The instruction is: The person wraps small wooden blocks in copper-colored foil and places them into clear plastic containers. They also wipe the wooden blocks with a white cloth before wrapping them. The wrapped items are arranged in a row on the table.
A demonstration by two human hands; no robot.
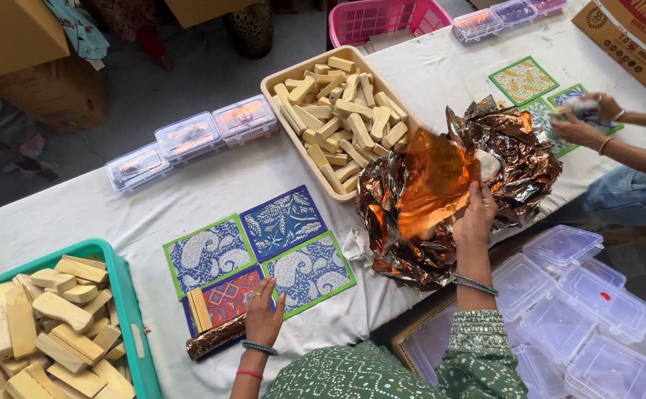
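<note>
**Wrapping at the tabletop: one bar rolled, plenty left**

Across the middle: white-clothed tabletop [190, 199]. At its near left corner, green crate [127, 295] heaped with unwrapped cream bars; toward the far edge, beige tray [275, 77] likewise full, too many to count. Beyond it, pink basket [382, 18].

Right of centre, crumpled pile of copper foil [515, 159], one sheet lifted. Right hand [476, 214]: fingers pinching that sheet's lower edge.

Near edge, four printed paper squares [282, 222]. Left hand [264, 314] flat on them, fingers spread, beside one foil-wrapped bar [216, 338] and one bare bar [199, 310].

Three filled clear boxes [190, 137] along the far left edge, three more at the far right corner; empty ones stacked off the right edge. Co-worker's hands [585, 122] at the far right.

Judged early: one wrapped, most untouched.
</note>
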